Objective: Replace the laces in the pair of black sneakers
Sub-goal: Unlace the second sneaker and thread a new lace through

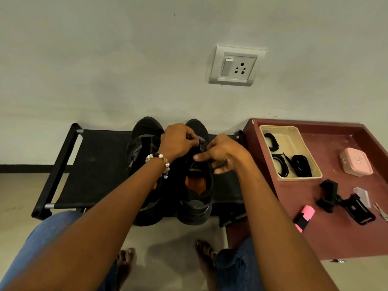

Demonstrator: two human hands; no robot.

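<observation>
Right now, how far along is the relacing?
Done: nothing visibly finished. In hand: left hand and right hand work at the lace area of the right sneaker; the lacing itself is hidden. Left: the other sneaker, untouched beside it; black laces wait in the beige tray.

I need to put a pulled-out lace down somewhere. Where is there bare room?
The black rack is bare left of the two sneakers. On the maroon table, the near edge below the pink highlighter is free. Crowded: the beige tray and the clamp area.
</observation>
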